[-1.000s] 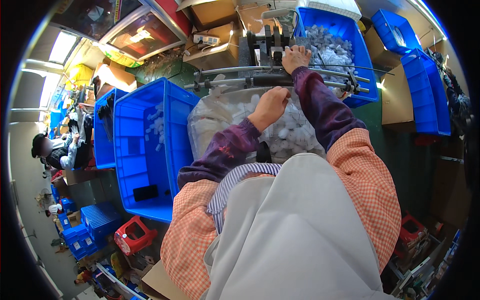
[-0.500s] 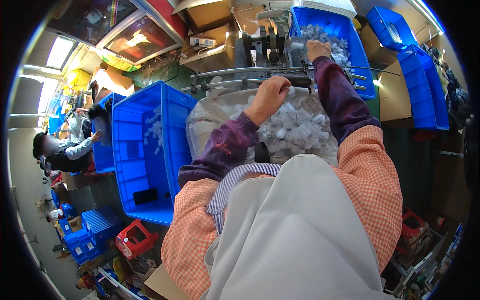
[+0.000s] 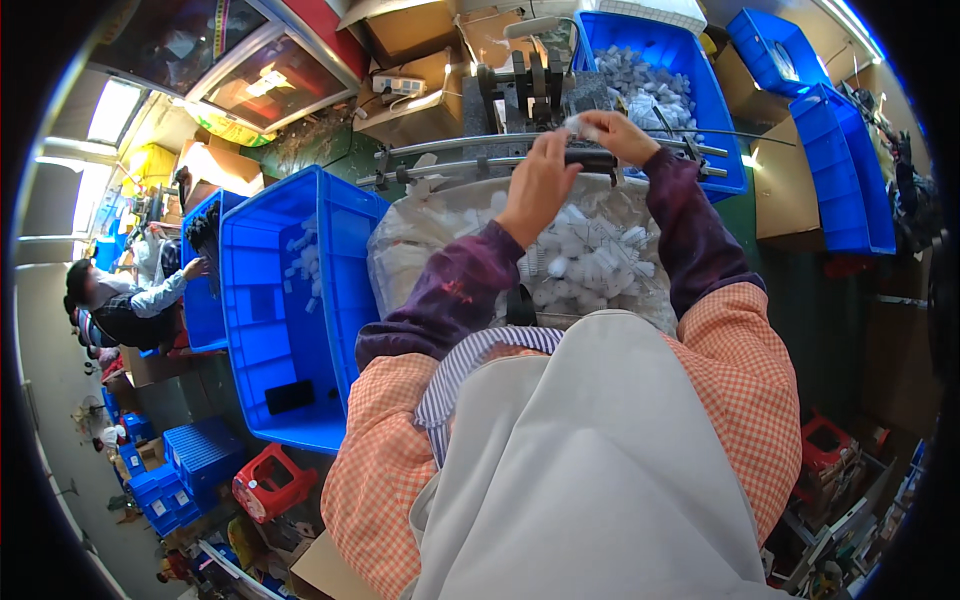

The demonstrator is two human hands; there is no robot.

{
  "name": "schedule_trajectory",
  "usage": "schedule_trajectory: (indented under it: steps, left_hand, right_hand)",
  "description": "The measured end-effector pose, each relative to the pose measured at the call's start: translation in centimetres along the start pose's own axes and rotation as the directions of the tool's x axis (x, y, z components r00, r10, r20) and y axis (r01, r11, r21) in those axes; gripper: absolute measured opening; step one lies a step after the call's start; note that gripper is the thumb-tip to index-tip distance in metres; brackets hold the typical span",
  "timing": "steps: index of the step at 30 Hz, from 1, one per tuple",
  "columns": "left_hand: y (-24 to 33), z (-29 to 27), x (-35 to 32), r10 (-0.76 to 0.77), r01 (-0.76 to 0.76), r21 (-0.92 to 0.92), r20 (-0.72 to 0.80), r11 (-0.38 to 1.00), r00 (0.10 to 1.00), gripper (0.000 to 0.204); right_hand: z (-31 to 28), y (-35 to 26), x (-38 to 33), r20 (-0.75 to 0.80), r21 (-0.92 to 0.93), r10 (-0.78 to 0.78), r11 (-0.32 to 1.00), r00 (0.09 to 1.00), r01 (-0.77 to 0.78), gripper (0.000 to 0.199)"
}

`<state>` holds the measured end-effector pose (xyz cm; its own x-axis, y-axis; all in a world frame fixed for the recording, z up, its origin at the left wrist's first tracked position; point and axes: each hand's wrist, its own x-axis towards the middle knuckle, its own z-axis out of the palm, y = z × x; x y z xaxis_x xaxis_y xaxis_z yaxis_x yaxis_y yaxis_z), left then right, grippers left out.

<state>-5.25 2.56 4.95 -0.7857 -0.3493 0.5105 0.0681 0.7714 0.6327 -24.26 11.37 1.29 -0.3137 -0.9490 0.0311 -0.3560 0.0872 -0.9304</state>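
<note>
My right hand [image 3: 624, 139] pinches a small white translucent plastic piece [image 3: 577, 124] above the metal rods of a bench machine [image 3: 532, 88]. Close by on the left, my left hand [image 3: 537, 187] is raised with its fingers stretched toward that piece and the thumb apart. Whether its fingertips touch the piece, I cannot tell. Under my hands, a clear plastic sheet [image 3: 405, 240] holds a heap of white plastic pieces [image 3: 590, 262]. A blue bin [image 3: 722, 150] behind my right hand contains many similar pieces.
Left of the sheet stands a large blue bin [image 3: 262, 375] with some white pieces and a dark flat object. Cardboard boxes [image 3: 412, 75] and a power strip [image 3: 399, 86] lie beyond the machine. Another person [image 3: 135, 310] works at the far left. A red stool [image 3: 273, 483] stands lower left.
My right hand has come back from the far blue bin to the machine's rods, a white piece in its fingers. My left hand's fingers have straightened upward toward it.
</note>
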Motion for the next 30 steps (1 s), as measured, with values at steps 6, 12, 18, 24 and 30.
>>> schedule_trajectory:
  steps: [6,12,18,24,30]
  left_hand:
    - [-5.0,6.4,-5.1,-0.021,-0.138,0.231,0.574,0.963,0.819,0.019]
    - [-5.9,6.9,-5.2,-0.12,-0.17,0.299,0.748,0.939,0.653,0.03]
    - [-5.1,6.2,-5.0,-0.127,-0.153,0.281,0.769,0.948,0.626,0.037]
    - [-4.4,5.1,-4.7,-0.075,-0.103,0.17,0.798,0.98,0.598,0.035]
    - [-5.0,4.9,-5.8,-0.006,-0.181,0.159,0.766,0.971,0.643,0.026]
  right_hand:
    - [0.3,5.1,5.4,-0.486,-0.794,-0.246,0.525,0.838,-0.306,0.016]
    - [1.2,5.7,6.6,-0.494,-0.801,-0.164,0.468,0.854,-0.374,0.017]
    - [0.5,5.9,7.0,-0.466,-0.772,-0.121,0.539,0.877,-0.336,0.02]
    - [0.2,4.7,6.6,-0.577,-0.714,0.047,0.456,0.815,-0.531,0.024]
    - [1.0,3.6,4.2,-0.598,-0.732,0.004,0.407,0.802,-0.547,0.03]
